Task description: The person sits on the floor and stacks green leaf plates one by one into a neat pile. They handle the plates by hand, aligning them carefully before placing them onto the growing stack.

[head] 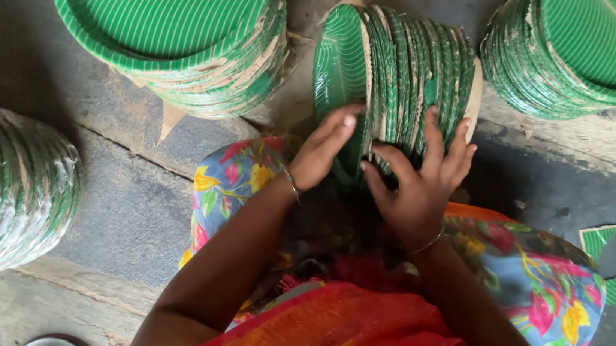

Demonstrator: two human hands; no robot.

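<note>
Left fingers [343, 120]: I see them laid flat and fairly straight against the near-left face of the upright batch of plates [396, 80]; they press on it rather than close around anything.
Right fingers [443, 137]: spread wide and curled over the near edges of the same batch, thumb reaching in toward the middle of the rims.
Left hand [321, 152] and right hand [416, 187]: both touch the batch, one on each side; I judge neither nearer than the other.
Batch position: straight ahead of both hands, just past the knees, standing on edge on the floor [125, 200].
Batch axis: the plates stand on their rims, faces turned left and right, so the row of green discs runs across my view from left to right.
Left stack [172, 24]: green leaf-pattern plates lying flat, up and to the left, apart from the hands.
Right stack [583, 56]: a similar flat pile, up and to the right.
Wrapped bundle [5, 189]: plates in clear film, far left, well apart.
Scraps [605, 250]: green offcuts on the floor at right.
</note>
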